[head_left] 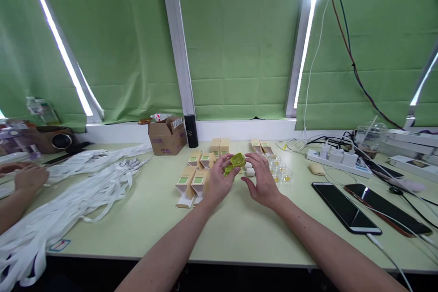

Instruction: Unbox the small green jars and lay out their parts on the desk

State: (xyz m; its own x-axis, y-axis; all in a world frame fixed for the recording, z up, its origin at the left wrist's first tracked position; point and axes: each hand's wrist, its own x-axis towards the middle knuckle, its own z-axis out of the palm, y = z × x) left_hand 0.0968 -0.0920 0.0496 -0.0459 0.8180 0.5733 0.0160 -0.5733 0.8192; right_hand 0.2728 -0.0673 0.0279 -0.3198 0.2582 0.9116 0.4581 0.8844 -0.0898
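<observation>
My left hand (221, 179) grips a small green open box (238, 160), holding it up above the table with its hollow side visible. Another green part shows lower down by the thumb, partly hidden by the fingers. Just right of the box is my right hand (263, 179), thumb and fingers spread, with nothing seen in it; whether a fingertip touches the box I cannot tell. A small white roll-shaped item (250, 172) sits behind the right hand's gap. Left of my hands stand several open cardboard boxes (185, 182) with green labels. Several clear cups with yellow bits (286, 175) lie to the right.
At left, white straps (85, 191) spread over the table near another person's hand (32, 177). A brown carton (167, 136) and a black cylinder (190, 131) stand at the back. Rightward lie two phones (346, 207), a power strip (338, 162) and loose cables.
</observation>
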